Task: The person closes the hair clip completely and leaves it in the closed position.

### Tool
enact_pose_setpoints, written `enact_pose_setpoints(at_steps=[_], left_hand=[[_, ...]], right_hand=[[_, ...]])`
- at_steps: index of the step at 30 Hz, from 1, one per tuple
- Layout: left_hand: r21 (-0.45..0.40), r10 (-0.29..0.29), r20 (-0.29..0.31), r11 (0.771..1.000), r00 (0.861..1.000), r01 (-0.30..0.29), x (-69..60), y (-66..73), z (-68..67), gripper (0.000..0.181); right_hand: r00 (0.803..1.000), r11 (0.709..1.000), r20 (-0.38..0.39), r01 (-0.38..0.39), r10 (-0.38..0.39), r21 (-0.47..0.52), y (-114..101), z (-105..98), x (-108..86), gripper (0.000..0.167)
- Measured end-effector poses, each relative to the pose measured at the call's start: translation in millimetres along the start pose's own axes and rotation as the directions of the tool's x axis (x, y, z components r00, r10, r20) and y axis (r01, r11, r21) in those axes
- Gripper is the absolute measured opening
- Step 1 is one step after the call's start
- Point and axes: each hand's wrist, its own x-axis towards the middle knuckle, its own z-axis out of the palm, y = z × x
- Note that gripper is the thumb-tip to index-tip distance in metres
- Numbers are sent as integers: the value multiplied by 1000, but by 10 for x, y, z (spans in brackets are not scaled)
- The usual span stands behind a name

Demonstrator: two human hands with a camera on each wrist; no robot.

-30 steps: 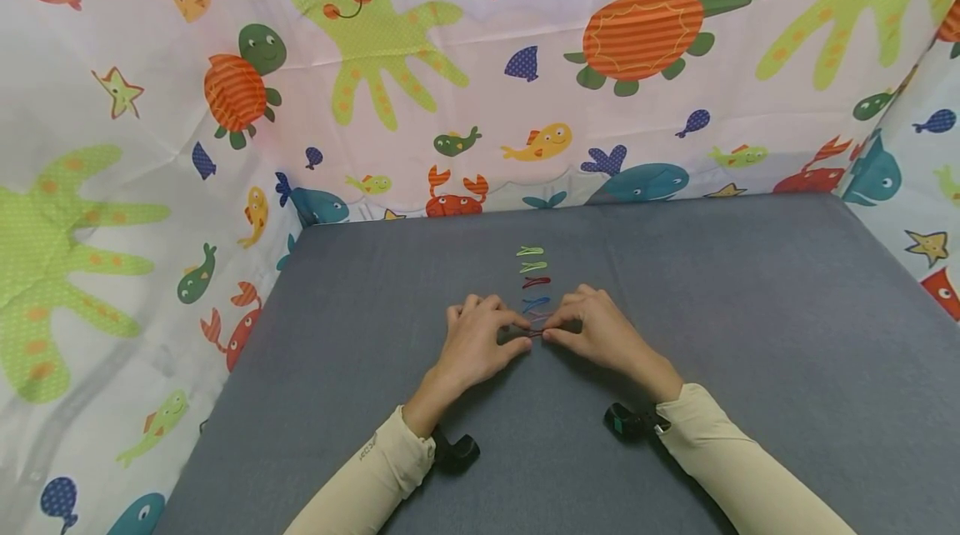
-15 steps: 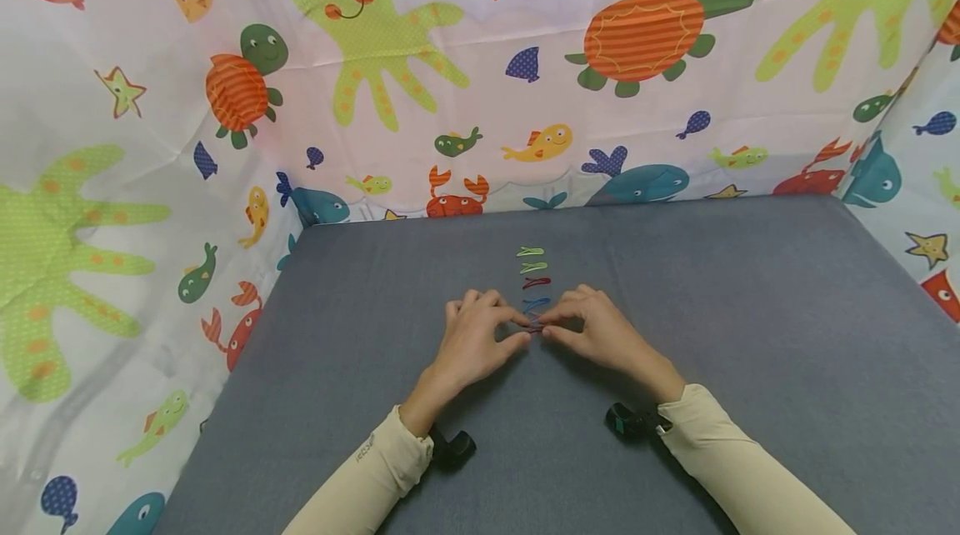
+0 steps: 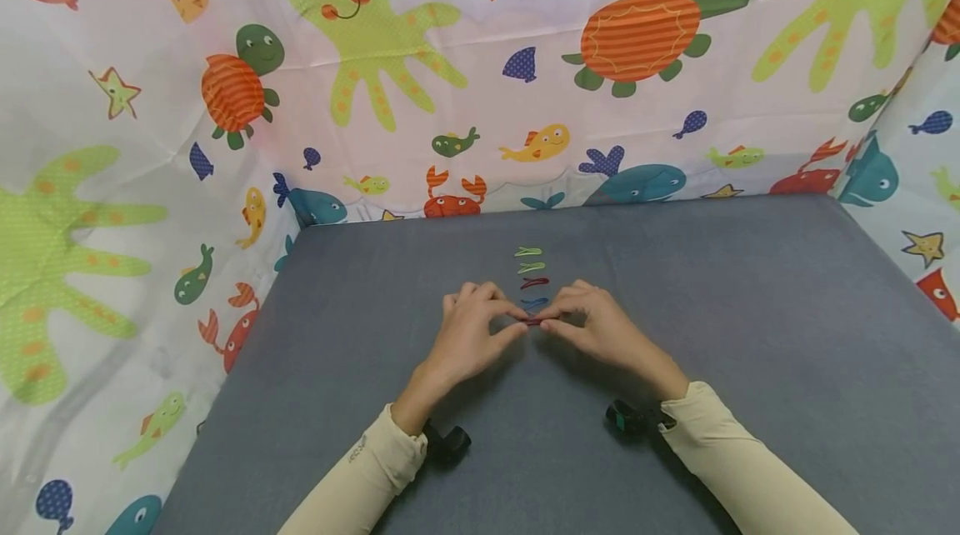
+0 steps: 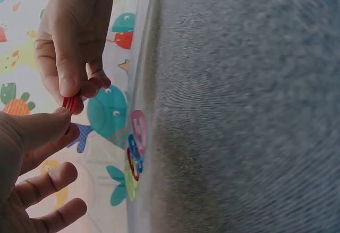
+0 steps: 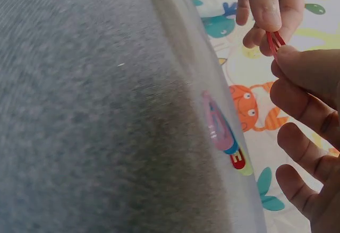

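A red hair clip [image 4: 70, 103] is pinched at both ends, held above the table between the two hands. My left hand [image 3: 468, 335] grips one end with thumb and forefinger, and my right hand [image 3: 596, 327] grips the other the same way. In the right wrist view the red clip [image 5: 274, 42] spans the small gap between the thumbs. Just beyond the hands a pink clip [image 4: 139, 127] lies on the table, then a blue clip [image 3: 534, 302], another red clip [image 3: 535, 282] and two yellow-green clips [image 3: 532, 267], in a column running away from me.
The grey table [image 3: 375, 285] meets a cloth wall [image 3: 480, 102] printed with sea animals at the back and sides. Dark devices [image 3: 450, 445] are worn at both wrists, under the cream sleeves [image 3: 367, 468].
Both hands have moved slightly away from me with the held clip, toward the column. In the head view they now cover most of the pink clip.
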Motion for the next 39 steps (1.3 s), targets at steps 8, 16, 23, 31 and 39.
enact_pose_setpoints(at_steps=[8, 16, 23, 31, 39], left_hand=[[-49, 46, -44, 998, 998, -48, 6, 77, -121, 10], [-69, 56, -53, 996, 997, -59, -1, 108, -174, 9], [-94, 73, -61, 992, 995, -79, -3, 111, -199, 9], [-148, 83, -21, 985, 996, -85, -4, 116, -232, 6], [-166, 83, -11, 983, 996, -84, -7, 126, -258, 5]], right_hand=[[999, 994, 6, -49, 48, 100, -83, -83, 25, 12], [998, 989, 23, -65, 63, 135, -130, -106, 27, 13], [996, 983, 67, -74, 64, 169, -153, -132, 19, 16], [992, 975, 103, -88, 68, 202, -167, -168, 22, 15], [993, 973, 109, -73, 50, 219, -168, -174, 23, 15]])
